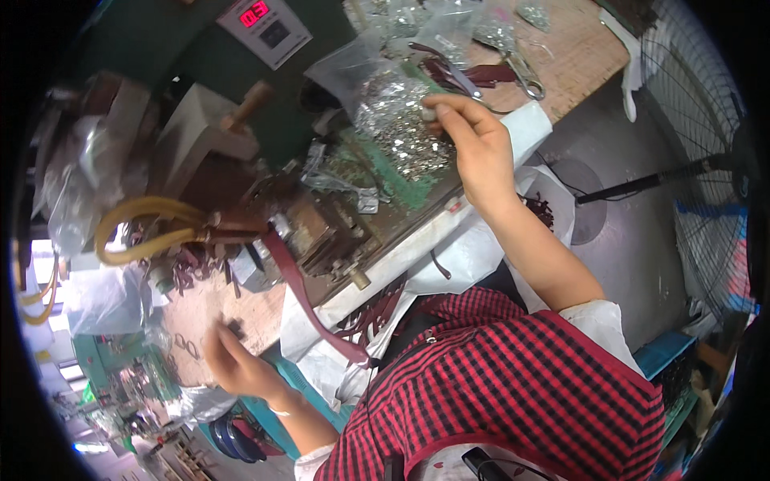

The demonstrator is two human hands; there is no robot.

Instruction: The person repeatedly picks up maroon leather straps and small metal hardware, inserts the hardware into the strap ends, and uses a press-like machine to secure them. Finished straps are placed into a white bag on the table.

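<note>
My right hand (485, 152) is over a heap of small shiny metal parts (405, 132). Its thumb and forefinger are pinched together around something small and pale that I cannot make out. Lower left, my left hand (233, 361) is blurred by motion above the wooden tabletop, beside a small dark object (235, 327); its fingers are too smeared to read. Between the hands, a long curved dark-red strip (298, 284), shaped like a glasses temple, runs from the machine (321, 232) down toward my lap. Neither hand touches it.
Dark-red strips (377, 313) lie in white sheeting below the bench edge. Plastic bags of metal parts (493, 32) and scissors (525, 76) are at the back. A yellow hose loop (120, 232) sticks out at left. A caged fan (690, 104) stands at right.
</note>
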